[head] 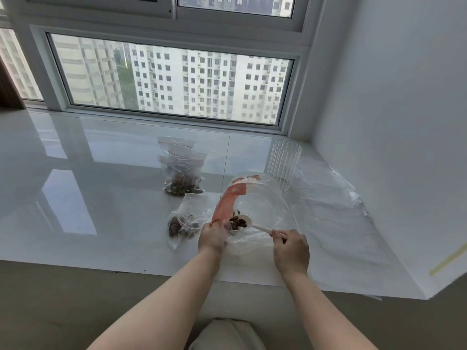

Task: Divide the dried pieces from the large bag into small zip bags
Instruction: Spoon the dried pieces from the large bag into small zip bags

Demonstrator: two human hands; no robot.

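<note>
L hand (211,236) grips the red-strip edge of the large bag (255,198) on the white sill (101,185), forearm stretched fwd. R hand (290,248) pinches a white scoop (242,221) w/ dried pieces (236,221) inside the bag's mouth. Filled small zip bags (183,173) lie to the left; fingertips hidden behind plastic, bag outline hard to trace.

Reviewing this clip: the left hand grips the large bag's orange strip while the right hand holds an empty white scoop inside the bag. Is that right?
Not quite. In the head view the white scoop carries brown dried pieces; it is not empty. The rest stands: the left hand grips the large bag at its orange strip, and the right hand holds the scoop inside it.
</note>
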